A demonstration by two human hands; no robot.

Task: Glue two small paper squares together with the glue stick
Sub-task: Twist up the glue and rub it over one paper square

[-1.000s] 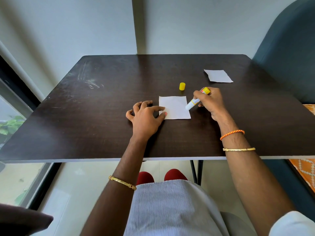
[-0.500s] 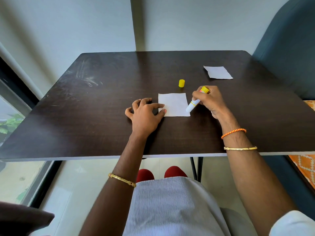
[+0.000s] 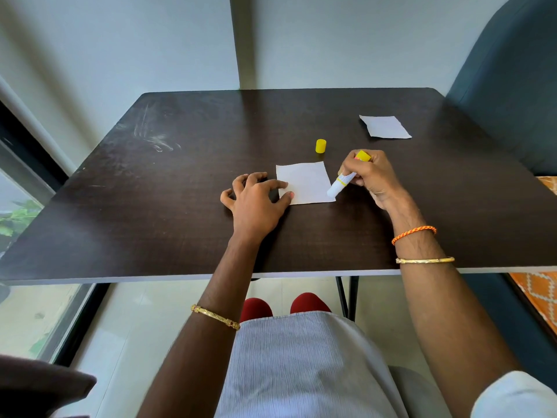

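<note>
A white paper square lies flat near the middle of the dark table. My left hand rests spread beside it, thumb and index fingertip pressing its left edge. My right hand grips the uncapped glue stick, tilted, with its white tip touching the square's right edge. The yellow cap stands just behind the square. A second white paper square lies at the far right of the table.
A dark blue upholstered seat stands against the table's right side. A window frame runs along the left. The table's front edge is close to my lap.
The glue stick's tip has stayed along the square's right edge, shifting slightly. My left hand keeps holding the left edge. The camera view has shifted a little.
</note>
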